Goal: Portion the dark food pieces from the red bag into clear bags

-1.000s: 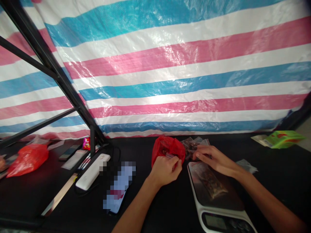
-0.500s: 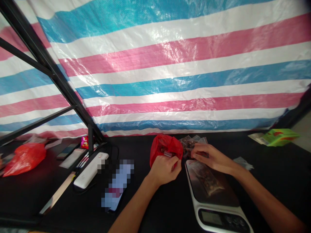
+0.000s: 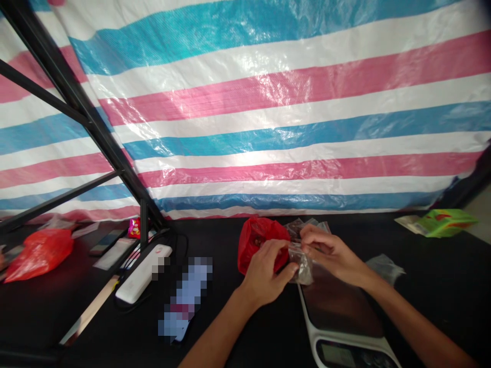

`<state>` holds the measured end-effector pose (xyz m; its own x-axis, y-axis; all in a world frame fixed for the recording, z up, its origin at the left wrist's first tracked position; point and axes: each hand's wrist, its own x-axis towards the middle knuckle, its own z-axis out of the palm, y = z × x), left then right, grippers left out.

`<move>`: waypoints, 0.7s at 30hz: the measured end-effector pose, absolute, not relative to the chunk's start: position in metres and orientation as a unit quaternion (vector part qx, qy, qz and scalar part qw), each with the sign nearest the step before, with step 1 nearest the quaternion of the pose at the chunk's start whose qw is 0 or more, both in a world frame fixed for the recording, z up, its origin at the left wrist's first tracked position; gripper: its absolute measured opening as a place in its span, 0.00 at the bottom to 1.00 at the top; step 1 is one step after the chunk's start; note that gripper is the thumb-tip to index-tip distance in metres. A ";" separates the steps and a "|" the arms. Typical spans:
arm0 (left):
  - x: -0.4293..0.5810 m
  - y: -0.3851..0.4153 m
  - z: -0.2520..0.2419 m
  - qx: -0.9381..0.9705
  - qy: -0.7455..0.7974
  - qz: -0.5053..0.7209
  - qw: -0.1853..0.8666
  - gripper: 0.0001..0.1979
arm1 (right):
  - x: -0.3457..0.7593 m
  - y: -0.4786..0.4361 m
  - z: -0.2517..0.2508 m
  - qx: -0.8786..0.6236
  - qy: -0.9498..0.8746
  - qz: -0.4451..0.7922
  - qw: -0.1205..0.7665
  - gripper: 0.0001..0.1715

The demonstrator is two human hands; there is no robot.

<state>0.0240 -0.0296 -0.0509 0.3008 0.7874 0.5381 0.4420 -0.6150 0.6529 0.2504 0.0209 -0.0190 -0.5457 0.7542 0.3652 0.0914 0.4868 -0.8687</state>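
Striped tarp (image 3: 268,102) hangs behind the bench (image 3: 222,255), where the left hand (image 3: 264,276) and right hand (image 3: 330,253) pinch a clear bag (image 3: 303,266) just above the scale (image 3: 341,312), keeping it off the pan, the red bag (image 3: 253,250) within easy reach beside the left hand.

Your left hand (image 3: 264,273) covering lower part of red plastic bag (image 3: 255,245), contents hidden; pixelated phone (image 3: 184,299), lower middle, unreadable; digital scale (image 3: 341,317) cut off by bottom edge.

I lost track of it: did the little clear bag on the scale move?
Yes. The clear plastic bag has gone up off the kitchen scale, toward the red plastic bag, and now hangs by the right hand.
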 end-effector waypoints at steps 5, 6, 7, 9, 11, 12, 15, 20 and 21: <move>0.032 -0.029 -0.060 0.726 0.410 0.485 0.263 0.11 | 0.238 0.017 -0.031 -0.273 -0.721 0.484 0.413 0.12; 0.033 -0.029 -0.061 0.718 0.413 0.492 0.267 0.11 | 0.238 0.018 -0.033 -0.280 -0.712 0.496 0.410 0.15; 0.033 -0.029 -0.062 0.712 0.416 0.498 0.269 0.11 | 0.239 0.018 -0.035 -0.286 -0.707 0.503 0.407 0.17; 0.034 -0.028 -0.063 0.698 0.418 0.512 0.274 0.11 | 0.240 0.020 -0.037 -0.293 -0.704 0.507 0.401 0.19; 0.033 -0.028 -0.063 0.687 0.420 0.520 0.285 0.12 | 0.241 0.021 -0.038 -0.296 -0.704 0.505 0.403 0.18; 0.033 -0.028 -0.063 0.682 0.423 0.521 0.290 0.12 | 0.242 0.021 -0.038 -0.298 -0.703 0.502 0.406 0.18; 0.033 -0.028 -0.062 0.684 0.425 0.512 0.298 0.11 | 0.240 0.021 -0.037 -0.308 -0.702 0.492 0.411 0.17; 0.032 -0.028 -0.060 0.688 0.437 0.499 0.294 0.12 | 0.236 0.019 -0.036 -0.288 -0.683 0.530 0.412 0.22; 0.032 -0.028 -0.061 0.686 0.439 0.499 0.296 0.12 | 0.236 0.019 -0.037 -0.283 -0.679 0.538 0.412 0.23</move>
<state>0.0318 -0.0275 -0.0607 0.1173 0.8976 0.4250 0.3080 -0.4398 0.8436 0.2362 0.0188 -0.0368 -0.5010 0.8269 0.2555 -0.0593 0.2617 -0.9633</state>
